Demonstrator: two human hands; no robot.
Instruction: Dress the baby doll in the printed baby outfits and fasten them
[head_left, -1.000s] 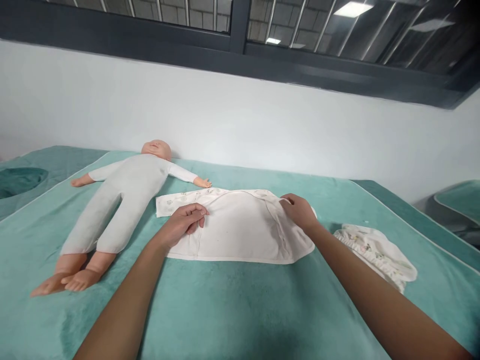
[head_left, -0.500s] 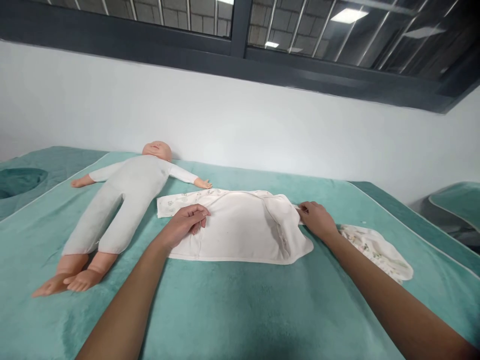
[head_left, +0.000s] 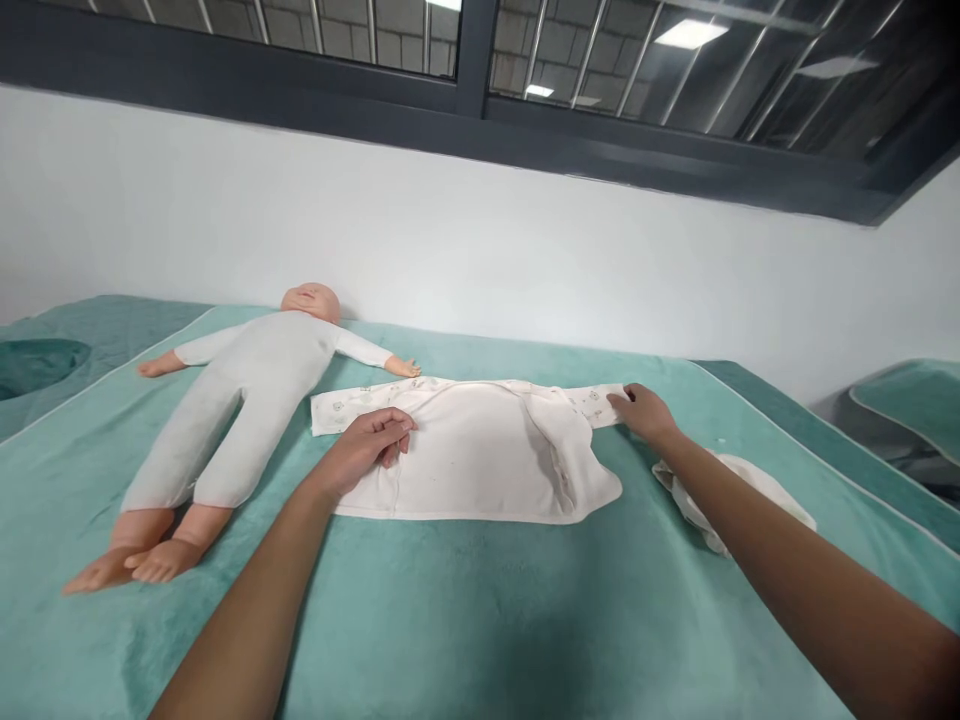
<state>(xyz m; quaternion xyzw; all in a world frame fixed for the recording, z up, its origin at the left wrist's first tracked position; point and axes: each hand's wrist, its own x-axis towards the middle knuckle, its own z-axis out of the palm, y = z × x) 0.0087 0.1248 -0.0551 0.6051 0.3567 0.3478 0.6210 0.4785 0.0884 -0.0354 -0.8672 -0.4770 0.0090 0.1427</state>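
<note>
A white baby shirt (head_left: 480, 460) lies spread out in front of me, its body showing plain fabric and its sleeves a small print. My right hand (head_left: 643, 410) pinches the cuff of the printed right-hand sleeve (head_left: 592, 403), which is stretched out sideways. On the shirt's left part rests my left hand (head_left: 375, 440), fingers curled in, with no cloth visible between them. Beyond it the left-hand sleeve (head_left: 337, 408) lies flat. A baby doll (head_left: 262, 360) in a white body suit lies on its back to the left, one hand close to the shirt.
A crumpled white cloth item (head_left: 757, 485) lies at the right, partly behind my right forearm. Everything rests on a green padded cover (head_left: 450, 620). A white wall (head_left: 450, 240) with a dark-framed, barred window rises behind it. Another green padded surface (head_left: 915, 405) is at the far right.
My right hand has moved outward and slightly up, drawing the right-hand sleeve out straight so its print shows. The crumpled cloth by my right forearm has changed shape. My left hand stays put.
</note>
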